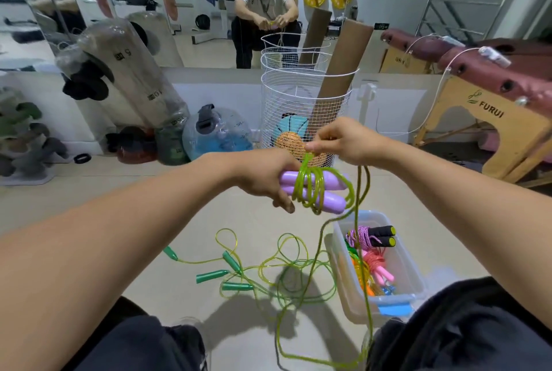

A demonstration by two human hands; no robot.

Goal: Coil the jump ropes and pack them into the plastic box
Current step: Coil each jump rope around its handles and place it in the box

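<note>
Jump rope, yellow-green cord [310, 188]: several turns are wound around two purple handles [325, 193], which lie side by side above and to the left of the plastic box [412, 275]. The left hand [268, 182] is closed around the far ends of both handles. The right hand [343, 140], above the box, pinches the cord between thumb and fingers directly over the wound turns. The free length of cord hangs from that hand, passes in front of the box and loops on the floor [179, 221] near the person's knees. The box stands on the floor and contains several bundled ropes, one with black handles [383, 236]. Left of the box, loose ropes with green handles [212, 275] lie tangled.
</note>
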